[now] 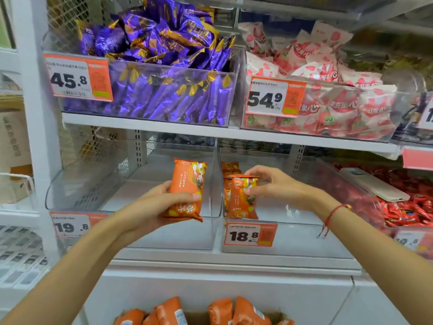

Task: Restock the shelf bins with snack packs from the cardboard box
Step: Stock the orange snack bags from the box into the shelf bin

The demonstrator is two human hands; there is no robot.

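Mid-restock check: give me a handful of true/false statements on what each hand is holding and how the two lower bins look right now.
1. The left hand grips an orange snack pack upright in front of the lower left bin. True.
2. The right hand is empty. False: it pinches a second orange pack at the left end of the 18.8 bin.
3. The 18.8 bin is already full. False: only a few orange packs stand at its left end; the rest shows bare floor.
4. The upper left bin holds purple packs. True.
5. More orange packs wait at the bottom edge of the view. True.
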